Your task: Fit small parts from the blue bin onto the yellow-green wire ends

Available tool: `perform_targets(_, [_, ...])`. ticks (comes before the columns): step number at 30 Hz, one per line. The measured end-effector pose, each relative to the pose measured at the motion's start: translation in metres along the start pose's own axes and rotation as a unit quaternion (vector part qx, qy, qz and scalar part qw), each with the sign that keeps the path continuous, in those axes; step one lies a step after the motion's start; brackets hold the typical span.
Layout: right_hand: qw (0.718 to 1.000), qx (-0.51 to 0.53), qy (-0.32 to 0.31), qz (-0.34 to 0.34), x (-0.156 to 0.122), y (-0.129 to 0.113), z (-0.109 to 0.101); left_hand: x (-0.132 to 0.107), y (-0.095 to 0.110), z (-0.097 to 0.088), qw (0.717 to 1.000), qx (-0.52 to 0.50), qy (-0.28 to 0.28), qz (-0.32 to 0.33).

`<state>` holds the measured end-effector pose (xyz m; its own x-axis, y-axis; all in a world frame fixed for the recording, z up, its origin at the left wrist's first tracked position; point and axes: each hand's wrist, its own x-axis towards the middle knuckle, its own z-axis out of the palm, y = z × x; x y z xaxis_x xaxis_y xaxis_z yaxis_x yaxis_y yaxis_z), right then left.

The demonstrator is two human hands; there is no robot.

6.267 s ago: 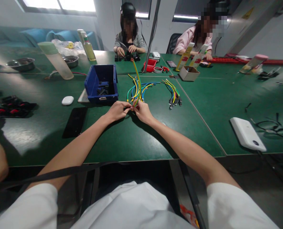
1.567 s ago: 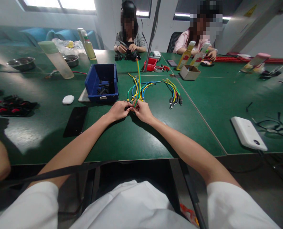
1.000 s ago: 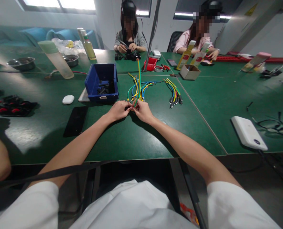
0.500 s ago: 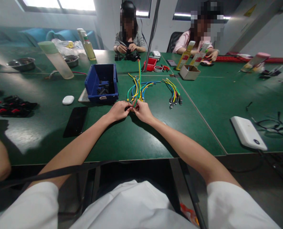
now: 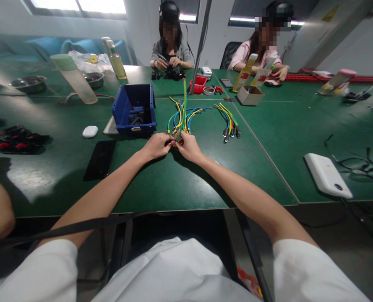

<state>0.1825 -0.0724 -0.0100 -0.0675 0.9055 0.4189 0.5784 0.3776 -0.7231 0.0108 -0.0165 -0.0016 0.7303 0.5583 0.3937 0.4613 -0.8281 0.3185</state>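
Observation:
My right hand (image 5: 188, 146) pinches the lower end of a green-and-yellow wire (image 5: 185, 107), which stands up between my hands. My left hand (image 5: 157, 144) meets it there, its fingertips closed at the same wire end; what exactly they grip is hidden. Just beyond my hands lies a loose pile of blue, yellow and green wires (image 5: 194, 111) with ring terminals. To the right is a second bunch of wires (image 5: 228, 117), whose near ends carry black sleeves. Left of the pile, a blue bin (image 5: 118, 113) holds small black pieces.
A black phone (image 5: 100, 160) and a white earbud case (image 5: 89, 131) lie at left. A white power bank (image 5: 327, 175) and glasses (image 5: 362, 167) are at right. Bottles, a small cardboard box (image 5: 250, 95) and a red tray (image 5: 199, 84) stand farther back. Two people sit across the table.
My hands and the wire stay almost in the same place. The person at the back right has shifted their head slightly.

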Motion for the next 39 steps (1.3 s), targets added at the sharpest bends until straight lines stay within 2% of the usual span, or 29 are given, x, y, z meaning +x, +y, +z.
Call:
perform_targets(23, [1.0, -0.011, 0.004, -0.014, -0.0002, 0.0003, -0.0006, -0.0007, -0.0001, 0.0014, 1.0, 0.003, 0.001, 0.003])
perform_targets(39, [1.0, -0.019, -0.002, 0.001, 0.0004, 0.0025, 0.0009, -0.0004, 0.0008, 0.0005, 1.0, 0.011, -0.003, -0.001])
